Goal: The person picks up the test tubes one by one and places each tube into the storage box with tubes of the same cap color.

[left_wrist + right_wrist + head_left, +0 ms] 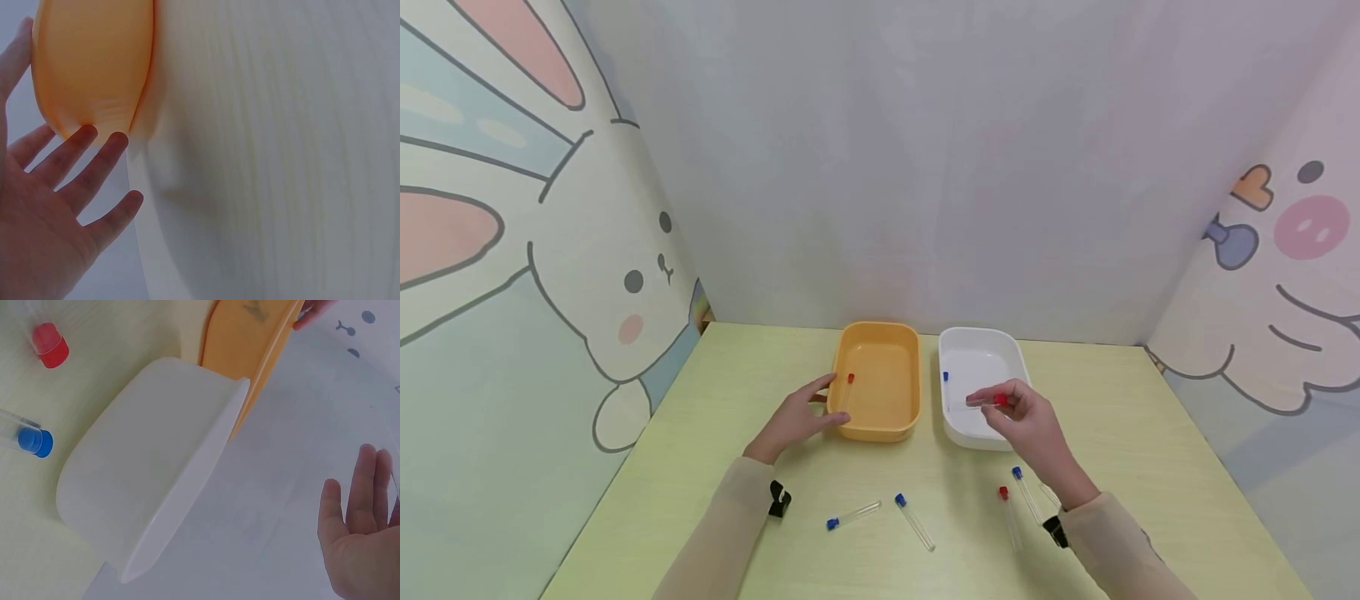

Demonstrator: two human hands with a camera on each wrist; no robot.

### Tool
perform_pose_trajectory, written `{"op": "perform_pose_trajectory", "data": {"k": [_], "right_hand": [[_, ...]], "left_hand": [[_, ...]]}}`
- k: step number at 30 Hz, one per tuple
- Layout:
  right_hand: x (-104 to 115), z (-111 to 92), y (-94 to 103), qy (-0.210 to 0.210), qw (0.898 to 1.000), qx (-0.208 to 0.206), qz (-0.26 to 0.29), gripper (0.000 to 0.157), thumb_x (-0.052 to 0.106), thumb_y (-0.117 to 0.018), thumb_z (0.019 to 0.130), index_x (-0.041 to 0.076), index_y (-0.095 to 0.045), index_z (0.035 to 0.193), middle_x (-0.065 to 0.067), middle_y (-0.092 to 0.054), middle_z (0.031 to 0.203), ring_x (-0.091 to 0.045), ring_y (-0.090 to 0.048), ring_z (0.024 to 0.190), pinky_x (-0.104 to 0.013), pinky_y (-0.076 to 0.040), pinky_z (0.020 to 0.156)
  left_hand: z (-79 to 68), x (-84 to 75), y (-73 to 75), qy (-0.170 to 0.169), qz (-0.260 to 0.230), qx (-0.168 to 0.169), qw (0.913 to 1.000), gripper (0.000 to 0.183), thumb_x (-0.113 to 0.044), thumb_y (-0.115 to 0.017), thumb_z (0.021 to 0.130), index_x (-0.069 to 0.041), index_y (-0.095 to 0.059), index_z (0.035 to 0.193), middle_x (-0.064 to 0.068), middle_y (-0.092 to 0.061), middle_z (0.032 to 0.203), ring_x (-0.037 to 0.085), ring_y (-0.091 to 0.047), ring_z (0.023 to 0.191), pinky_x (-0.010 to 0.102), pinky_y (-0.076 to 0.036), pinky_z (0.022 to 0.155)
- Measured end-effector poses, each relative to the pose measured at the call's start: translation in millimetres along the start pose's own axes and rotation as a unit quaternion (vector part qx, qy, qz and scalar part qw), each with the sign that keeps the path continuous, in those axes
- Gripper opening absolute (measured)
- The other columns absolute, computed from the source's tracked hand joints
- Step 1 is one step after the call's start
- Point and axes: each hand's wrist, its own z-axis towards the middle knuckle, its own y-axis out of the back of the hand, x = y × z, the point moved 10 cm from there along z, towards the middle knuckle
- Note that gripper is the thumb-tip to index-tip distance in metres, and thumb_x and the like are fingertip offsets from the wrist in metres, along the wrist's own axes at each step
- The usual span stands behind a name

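My left hand (797, 419) lies along the left side of the orange bin (913, 379), its thumb at the rim. In the left wrist view its fingers are spread and fairly straight, with fingertips against the outer wall. A red-capped test tube (850, 387) lies inside that bin. Above the white bin (981, 444), my right hand (1026, 421) pinches another red-capped test tube (976, 403), held roughly level. Inside the white bin, at its left wall, is a blue-capped test tube (946, 379). The right wrist view shows this hand (362, 556) at its right edge, with the tube mostly cut off.
On the table in front lie two blue-capped tubes (916, 523) near the middle. A red-capped tube (1011, 521) and a blue-capped tube (1028, 497) lie at the right, with another partly hidden by the right wrist. A curtain wall (925, 167) stands behind the bins.
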Motion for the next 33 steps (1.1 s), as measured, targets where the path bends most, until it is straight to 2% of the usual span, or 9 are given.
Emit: {"op": "perform_pose_trajectory", "data": {"k": [3,6,14,18,23,27,33], "right_hand": [[0.0,1.0,-1.1,0.005,1.0,0.002,0.019,0.02,0.012,-0.06,0.094,0.003,-0.056,0.111,-0.015,-0.07,0.108,-0.019,-0.068,0.1,-0.016,-0.054,0.078],[-0.1,2.0,-1.6,0.008,1.0,0.0,0.028,0.024,0.008,-0.056,0.095,0.003,-0.053,0.118,-0.018,-0.068,0.105,-0.02,-0.07,0.095,-0.017,-0.055,0.081],[-3.2,4.1,-1.5,0.005,1.0,-0.016,0.026,0.053,0.007,-0.059,0.094,0.015,-0.036,0.142,-0.022,-0.063,0.103,-0.018,-0.071,0.087,-0.014,-0.054,0.085],[-4.2,4.4,-0.7,0.007,0.999,-0.023,0.036,0.051,0.009,-0.06,0.093,0.014,-0.037,0.139,-0.023,-0.065,0.105,-0.02,-0.072,0.085,-0.016,-0.055,0.084],[-3.8,3.8,-1.6,0.011,0.999,-0.023,0.023,0.044,0.01,-0.061,0.093,0.013,-0.043,0.134,-0.01,-0.068,0.106,-0.02,-0.071,0.085,-0.017,-0.056,0.083],[-3.3,3.4,-3.4,0.003,0.999,-0.019,0.027,0.051,0.006,-0.062,0.092,0.013,-0.039,0.137,-0.002,-0.066,0.108,-0.016,-0.07,0.089,-0.016,-0.055,0.083],[-3.0,3.7,-5.9,-0.003,0.999,-0.006,0.04,0.066,0.006,-0.068,0.088,0.01,-0.031,0.142,-0.006,-0.061,0.114,-0.008,-0.067,0.094,-0.014,-0.054,0.084]], "left_hand": [[0.4,0.0,0.1,-0.003,0.001,-0.002,1.0,0.083,-0.042,-0.078,0.077,-0.028,-0.037,0.148,-0.004,-0.044,0.149,0.025,-0.053,0.124,0.045,-0.052,0.095],[0.5,0.6,0.3,-0.001,0.001,-0.003,1.0,0.083,-0.044,-0.078,0.076,-0.03,-0.037,0.147,-0.005,-0.045,0.148,0.024,-0.054,0.123,0.046,-0.052,0.096],[0.9,0.8,-0.2,-0.002,-0.004,-0.002,1.0,0.084,-0.046,-0.078,0.075,-0.028,-0.038,0.147,-0.004,-0.045,0.149,0.025,-0.053,0.124,0.048,-0.051,0.097],[0.7,0.7,-0.2,-0.003,-0.001,-0.002,1.0,0.086,-0.05,-0.078,0.074,-0.03,-0.038,0.147,-0.005,-0.044,0.149,0.024,-0.054,0.123,0.046,-0.052,0.096],[-0.2,1.8,0.2,0.003,-0.003,-0.002,1.0,0.085,-0.049,-0.078,0.074,-0.03,-0.038,0.147,-0.005,-0.045,0.149,0.024,-0.054,0.124,0.047,-0.051,0.096],[-0.7,1.5,0.5,0.006,-0.002,-0.004,1.0,0.084,-0.047,-0.078,0.075,-0.03,-0.037,0.147,-0.005,-0.044,0.149,0.025,-0.053,0.124,0.047,-0.051,0.096],[-1.2,2.3,0.1,0.01,-0.002,-0.004,0.9999,0.084,-0.048,-0.078,0.074,-0.032,-0.038,0.147,-0.006,-0.045,0.148,0.024,-0.053,0.125,0.047,-0.051,0.097]]}}
